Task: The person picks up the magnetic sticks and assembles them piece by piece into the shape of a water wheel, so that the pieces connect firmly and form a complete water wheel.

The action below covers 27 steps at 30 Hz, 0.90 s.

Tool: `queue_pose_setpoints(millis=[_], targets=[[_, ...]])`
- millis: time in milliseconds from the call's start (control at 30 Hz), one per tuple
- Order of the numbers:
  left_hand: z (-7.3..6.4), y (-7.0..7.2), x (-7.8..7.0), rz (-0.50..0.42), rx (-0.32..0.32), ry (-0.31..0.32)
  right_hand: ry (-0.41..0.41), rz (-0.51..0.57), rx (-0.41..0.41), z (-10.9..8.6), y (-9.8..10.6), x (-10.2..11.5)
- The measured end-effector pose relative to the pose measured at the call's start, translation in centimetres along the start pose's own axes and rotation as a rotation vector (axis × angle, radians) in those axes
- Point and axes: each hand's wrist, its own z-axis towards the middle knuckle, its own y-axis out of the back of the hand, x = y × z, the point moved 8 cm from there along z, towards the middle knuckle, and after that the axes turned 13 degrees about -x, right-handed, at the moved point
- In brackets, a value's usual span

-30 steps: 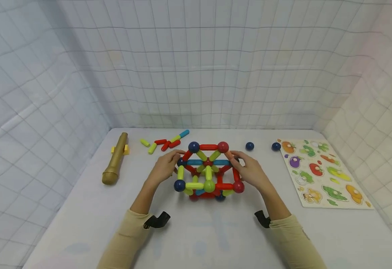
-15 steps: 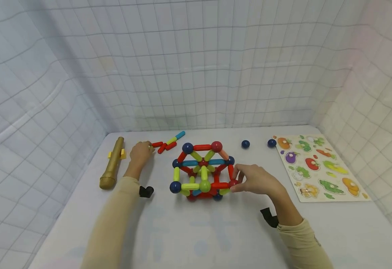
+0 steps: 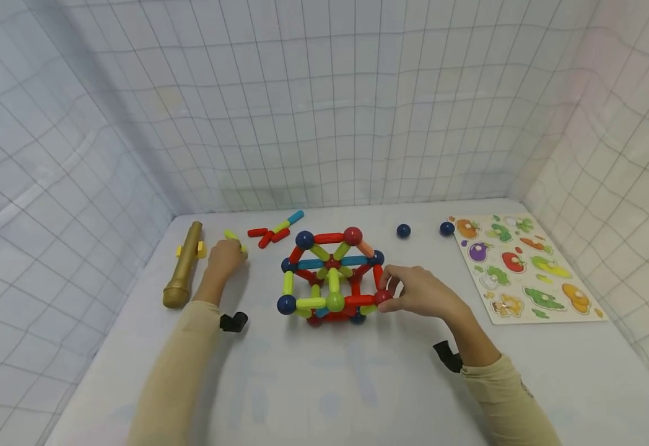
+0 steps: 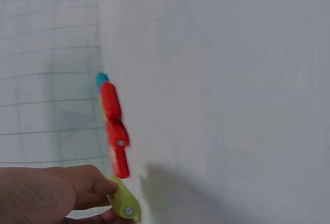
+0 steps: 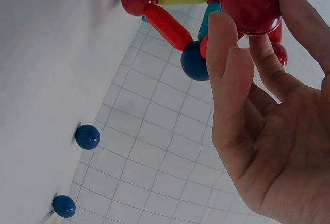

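Observation:
A framework of magnetic rods and balls [image 3: 331, 264], in red, blue and yellow-green, stands mid-table in the head view. At its front right corner, thumb and fingers of my right hand [image 3: 422, 291] pinch the red ball [image 5: 252, 5], which is joined to the rods. My left hand [image 3: 225, 260] is off to the left at the loose rods. Between its thumb and fingers it holds a yellow-green magnetic rod [image 4: 124, 201], whose metal end shows in the left wrist view. Just behind that hand lies another yellow-green rod [image 3: 230, 235], partly covered.
Several loose rods, among them a red rod [image 3: 280, 235] and a blue rod [image 3: 296, 217], lie behind the framework. Two dark blue balls, one the nearer ball [image 3: 404, 230], sit back right. A vegetable puzzle board [image 3: 531, 272] lies right, a gold tube [image 3: 184, 266] left.
My left hand has left the framework's left side for the loose rods and now grips a yellow-green one. My right hand has shifted down from the upper right joint to the front red ball.

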Motion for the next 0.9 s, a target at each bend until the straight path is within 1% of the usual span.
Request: queue_pose_setpoints(millis=[67, 100, 133, 233, 300, 367, 400, 467, 567, 667, 767, 900], targets=[[-1.1, 1.4, -0.8, -0.093, -0.016, 0.003, 0.0, -0.005, -0.006, 0.1, 0.1, -0.1], [-1.9, 2.2, -1.3, -0.145, -0.023, 0.005, -0.006, -0.008, -0.009, 0.1, 0.2, -0.1], [-2.8, 3.0, -1.9, -0.202, -0.024, 0.01, -0.011, -0.009, -0.01, 0.1, 0.2, -0.2], [-6.0, 5.6, -4.4, -0.349, -0.033, -0.018, -0.013, -0.011, -0.006, 0.1, 0.2, -0.3], [-8.0, 7.0, -6.6, -0.424, -0.039, -0.08, -0.015, -0.012, -0.006, 0.1, 0.2, -0.4], [-9.8, 8.1, -9.1, -0.481, -0.052, -0.175, -0.012, -0.012, -0.006, 0.1, 0.2, -0.4], [-10.5, 8.3, -10.4, -0.512, -0.054, -0.221, -0.013, -0.013, -0.007, 0.0, 0.2, -0.4], [-11.8, 8.6, -13.1, -0.561, -0.057, -0.311, -0.011, -0.011, -0.007, 0.1, 0.3, -0.4], [-13.1, 8.2, -16.9, -0.604, -0.056, -0.427, -0.012, -0.004, -0.007, 0.2, 0.4, -0.4], [-13.8, 7.5, -19.6, -0.608, -0.069, -0.509, -0.005, 0.012, -0.005, 0.2, 0.4, -0.5], [-14.2, 6.9, -21.1, -0.583, -0.086, -0.564, 0.001, 0.025, -0.002, 0.2, 0.3, -0.6], [-14.4, 6.4, -21.8, -0.538, -0.078, -0.607, 0.004, 0.028, -0.001, 0.3, 0.1, -0.6]])
